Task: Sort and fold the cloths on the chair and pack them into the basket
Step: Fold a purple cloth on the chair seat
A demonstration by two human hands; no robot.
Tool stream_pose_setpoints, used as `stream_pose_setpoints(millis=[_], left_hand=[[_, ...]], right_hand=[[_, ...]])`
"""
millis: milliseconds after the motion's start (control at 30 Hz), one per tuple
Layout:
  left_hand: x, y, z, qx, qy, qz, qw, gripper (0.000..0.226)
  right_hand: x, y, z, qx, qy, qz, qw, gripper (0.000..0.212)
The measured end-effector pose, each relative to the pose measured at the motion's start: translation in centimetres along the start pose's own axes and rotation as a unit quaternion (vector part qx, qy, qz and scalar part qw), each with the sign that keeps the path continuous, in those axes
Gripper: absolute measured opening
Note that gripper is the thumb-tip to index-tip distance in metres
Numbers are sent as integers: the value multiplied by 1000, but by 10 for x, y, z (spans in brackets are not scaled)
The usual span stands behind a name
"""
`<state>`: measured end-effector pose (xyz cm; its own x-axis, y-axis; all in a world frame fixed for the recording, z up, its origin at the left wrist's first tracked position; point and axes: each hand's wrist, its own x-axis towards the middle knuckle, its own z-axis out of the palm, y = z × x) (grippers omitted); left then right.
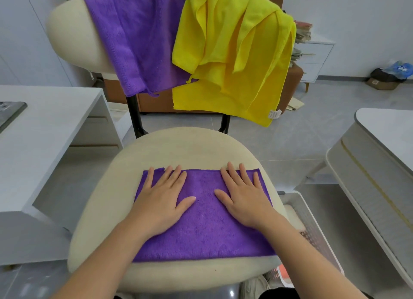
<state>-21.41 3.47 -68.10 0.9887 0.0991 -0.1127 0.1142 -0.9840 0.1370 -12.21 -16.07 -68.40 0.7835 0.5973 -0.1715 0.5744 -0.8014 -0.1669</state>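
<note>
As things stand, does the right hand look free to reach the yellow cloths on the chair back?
Likely yes. The right hand lies flat on the purple cloth spread on the seat, holding nothing. The yellow cloths hang straight ahead of it, with only bare seat between.

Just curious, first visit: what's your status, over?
Left hand, right hand open, flat on seat's purple cloth. Purple cloth, yellow cloths on backrest. Basket right, unobstructed.

I'm seeing one cloth lying on the seat's front, two cloths hanging over the backrest, basket sitting at right.
</note>
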Motion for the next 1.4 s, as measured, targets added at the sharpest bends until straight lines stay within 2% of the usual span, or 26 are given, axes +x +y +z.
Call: stream_pose_setpoints(millis=[67, 167, 267, 333, 433, 500, 600, 667, 733, 800, 900, 1000, 1033, 1100, 1167, 1233, 1333, 1400], left_hand=[[2, -3, 4, 14, -3, -12, 1000, 118], [5, -9, 5, 6, 9, -55, 998, 112], [6, -15, 1, 8, -8, -109, 994, 79], [6, -15, -3, 10, 1, -131, 991, 72], [2, -9, -7, 23, 40, -58, 997, 91], [-4, -1, -5, 8, 28, 0, 1000, 106], [-6, 7, 4, 1, -3, 19, 1000, 112], [-2, 6, 8, 1, -4, -2, 1000, 110], [3, 4, 7, -4, 5, -36, 999, 94], [7, 6, 7, -8, 11, -85, 996, 76], [9, 17, 5, -37, 31, -171, 984, 72], [10, 24, 1, -82, 63, -215, 971, 76], [9, 23, -1, -78, 71, -200, 974, 77], [4, 18, -2, -57, 71, -119, 989, 83], [-5, 13, -1, -40, 36, -12, 998, 97], [-13, 10, 4, -9, -1, 56, 998, 105], [-19, 1, 8, 6, -9, 76, 997, 99], [-23, -3, 6, 1, -13, 85, 996, 90]], right_hand=[[3, 2, 0, -5, 15, 6, 1000, 97], [7, 6, 0, 1, 26, 12, 1000, 95], [7, 8, 1, -1, 21, 22, 1000, 86], [5, 8, -2, 7, 25, 31, 999, 87], [0, 5, -7, 16, 31, 25, 999, 74], [-2, 1, -7, 18, 34, 6, 999, 83], [-1, -1, -4, 10, 14, -2, 1000, 93], [0, -1, -7, 28, 27, 6, 999, 79], [1, -4, -13, 49, 52, 7, 997, 64], [1, -6, -17, 57, 66, 1, 996, 61], [-2, -14, -14, 57, 58, -25, 996, 64], [-3, -18, -6, 25, 9, -46, 999, 86], [-2, -16, -4, 13, -4, -45, 999, 89], [2, -9, -3, 3, -9, -42, 999, 89], [4, -3, -3, 0, -4, -41, 999, 88], [6, 1, -2, -7, -1, -45, 999, 81], [6, 6, -3, -3, -5, -41, 999, 59], [7, 11, -5, 8, 0, -33, 999, 54]])
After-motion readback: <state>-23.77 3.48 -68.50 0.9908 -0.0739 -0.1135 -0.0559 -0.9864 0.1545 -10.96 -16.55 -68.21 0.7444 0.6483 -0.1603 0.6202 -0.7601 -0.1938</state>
